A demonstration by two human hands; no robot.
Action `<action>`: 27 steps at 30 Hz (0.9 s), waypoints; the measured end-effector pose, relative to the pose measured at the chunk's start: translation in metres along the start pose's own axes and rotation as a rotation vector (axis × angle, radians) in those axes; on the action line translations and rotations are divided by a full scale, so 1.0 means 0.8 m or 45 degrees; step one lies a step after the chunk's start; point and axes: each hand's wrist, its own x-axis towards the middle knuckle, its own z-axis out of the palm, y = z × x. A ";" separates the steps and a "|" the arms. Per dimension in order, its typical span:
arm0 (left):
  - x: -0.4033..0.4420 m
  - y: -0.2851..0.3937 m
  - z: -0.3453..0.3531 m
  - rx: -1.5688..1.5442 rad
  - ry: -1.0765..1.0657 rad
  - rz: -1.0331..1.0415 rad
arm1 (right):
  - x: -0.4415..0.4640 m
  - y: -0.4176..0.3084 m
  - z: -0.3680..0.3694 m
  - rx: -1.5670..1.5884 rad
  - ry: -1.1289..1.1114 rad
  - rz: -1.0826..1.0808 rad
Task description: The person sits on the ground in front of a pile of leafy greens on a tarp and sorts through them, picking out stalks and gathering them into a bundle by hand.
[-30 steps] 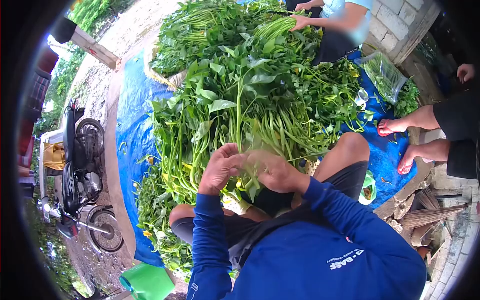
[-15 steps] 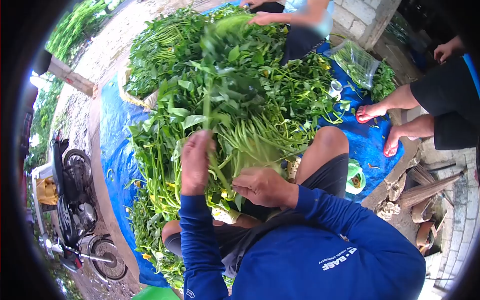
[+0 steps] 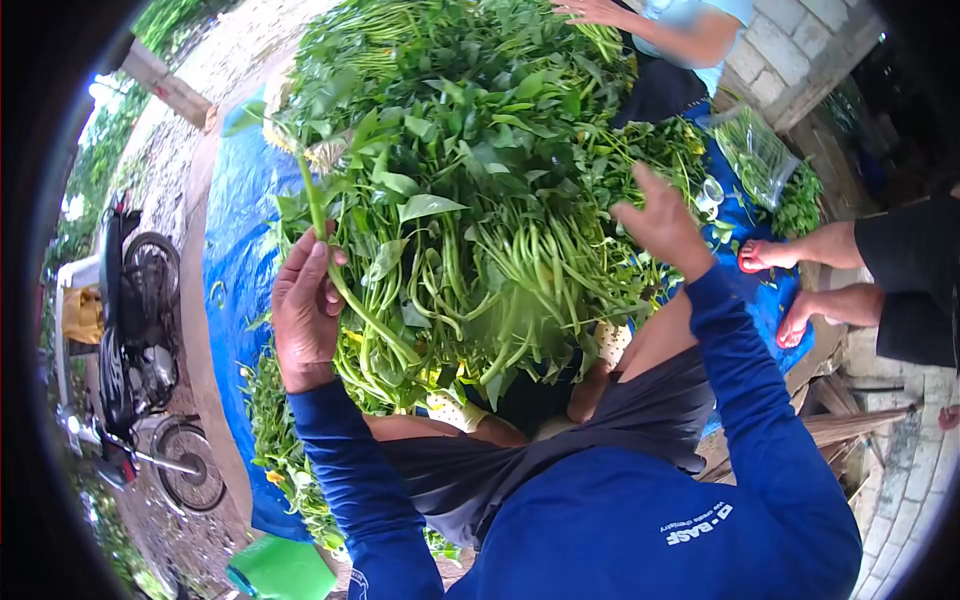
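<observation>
My left hand [image 3: 307,320] pinches a few pale green leafy stems [image 3: 314,195] at the left side of a big heap of leafy greens [image 3: 480,140]. Their leaf ends point up and away; the cut ends hang down below the hand. My right hand [image 3: 668,228] is raised over the right side of the heap, fingers apart, holding nothing. Between my hands lies a bunch of stems [image 3: 535,255] with its ends toward me. The heap rests on a blue tarp [image 3: 235,220] in front of my bent legs.
A co-worker's hand [image 3: 590,12] is at the heap's far side. Another person's feet in red flip-flops [image 3: 790,320] are on the tarp at right. A clear plastic bag of greens [image 3: 755,155] and a white cup [image 3: 709,195] lie nearby. A motorcycle [image 3: 145,360] stands at left.
My hands were close together over the stems and have moved apart. The left went left with stems in it; the right went right and up and opened. The view has shifted slightly.
</observation>
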 end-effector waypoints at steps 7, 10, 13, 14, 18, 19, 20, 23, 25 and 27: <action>-0.001 -0.023 -0.044 -0.025 0.166 -0.033 | 0.030 -0.112 0.152 0.255 -0.759 0.684; -0.012 -0.023 -0.056 0.015 0.228 -0.029 | 0.027 -0.113 0.172 0.142 -0.775 0.732; -0.018 -0.024 -0.072 0.030 0.269 0.009 | 0.030 -0.080 0.178 0.322 -0.780 0.732; -0.020 -0.022 -0.075 0.036 0.287 0.012 | 0.032 -0.057 0.186 0.488 -0.796 0.699; -0.027 -0.015 -0.074 0.066 0.330 0.006 | 0.019 -0.032 0.223 0.475 -0.571 0.808; -0.026 -0.015 -0.072 0.071 0.336 0.006 | 0.016 -0.041 0.218 0.382 -0.498 0.857; -0.025 -0.015 -0.069 0.080 0.333 0.013 | 0.014 -0.041 0.219 0.398 -0.466 0.795; -0.020 -0.017 -0.061 0.122 0.313 0.025 | 0.028 -0.040 0.205 0.486 -0.767 0.810; -0.018 -0.018 -0.055 0.161 0.298 0.035 | 0.033 -0.050 0.199 0.514 -0.789 0.847; -0.019 -0.016 -0.047 0.218 0.291 0.034 | 0.027 -0.061 0.213 0.551 -0.642 0.882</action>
